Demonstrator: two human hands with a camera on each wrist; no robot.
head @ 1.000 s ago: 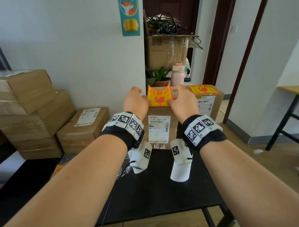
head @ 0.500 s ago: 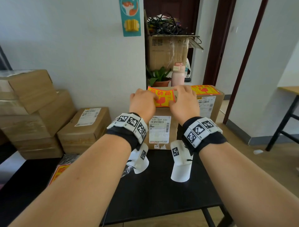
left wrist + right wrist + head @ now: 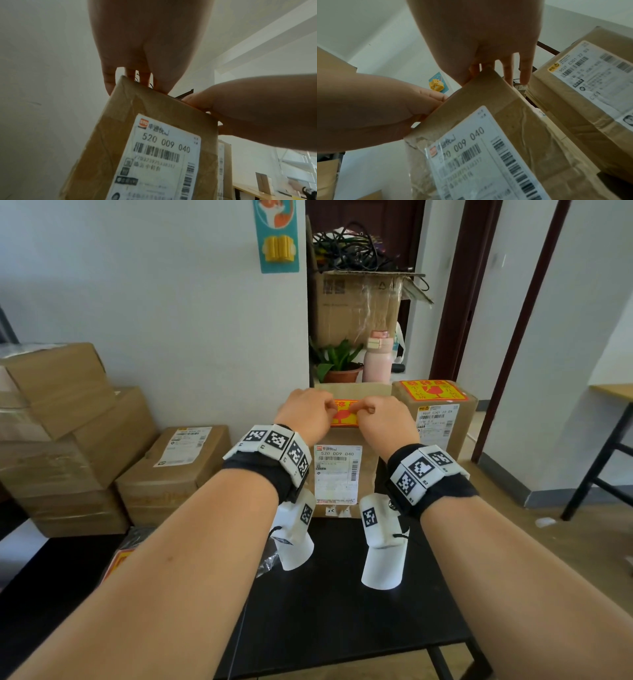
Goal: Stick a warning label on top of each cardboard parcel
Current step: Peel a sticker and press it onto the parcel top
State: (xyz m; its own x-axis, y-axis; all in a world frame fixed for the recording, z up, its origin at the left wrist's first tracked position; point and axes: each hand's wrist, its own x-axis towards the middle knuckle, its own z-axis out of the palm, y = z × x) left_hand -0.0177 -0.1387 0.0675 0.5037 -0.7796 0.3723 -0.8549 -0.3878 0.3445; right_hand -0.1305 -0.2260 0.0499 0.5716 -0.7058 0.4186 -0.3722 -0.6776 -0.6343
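A yellow and red warning label (image 3: 345, 416) lies on top of the middle cardboard parcel (image 3: 337, 436), which stands upright on the black table. My left hand (image 3: 305, 414) and right hand (image 3: 385, 421) sit on the parcel's top. Each pinches one end of the label with bent thumb and forefinger, covering that end. In the wrist views the left hand (image 3: 142, 54) and right hand (image 3: 479, 40) reach over the top edge of the parcel (image 3: 120, 128) (image 3: 513, 115); the label is hidden there. A second parcel (image 3: 467, 419) to the right carries its own warning label (image 3: 433, 391).
The black table (image 3: 342, 611) extends toward me. Stacked cardboard boxes (image 3: 68, 440) and a lower box (image 3: 178, 470) stand at the left. Behind the parcels are a potted plant (image 3: 337, 364), a pink bottle (image 3: 376, 357) and an open box of cables (image 3: 359, 306).
Both hands have lowered the label from upright in the air down flat onto the middle parcel's top and moved closer together over it.
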